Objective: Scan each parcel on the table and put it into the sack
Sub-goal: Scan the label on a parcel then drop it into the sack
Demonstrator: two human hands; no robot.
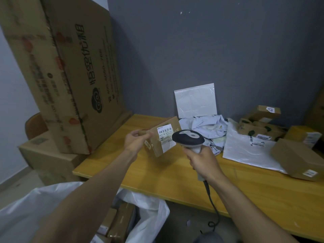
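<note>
A person is standing at a wooden table, seen from their own head looking down along both bare forearms. The left hand is holding a small cardboard parcel up above the table's far left part, its fingers and thumb pinching the box's left end. The white shipping label is facing the camera, tilted. The right hand is gripping the handle of a corded barcode scanner, fingers wrapped fully round it, with the scanner's dark head sitting just beside the label. The parcel is looking light, since a one-handed pinch is carrying it, and stiff, with crisp corners. The plain cardboard is probably offering good grip. Holding it by the end away from the label seems wise, as that is keeping the barcode uncovered. An open white sack is waiting below the table's near edge, with brown boxes already lying inside. More parcels are lying to the right on the table, among them a flat white mailer bag, likely soft and slippery, and a larger brown box.
</note>
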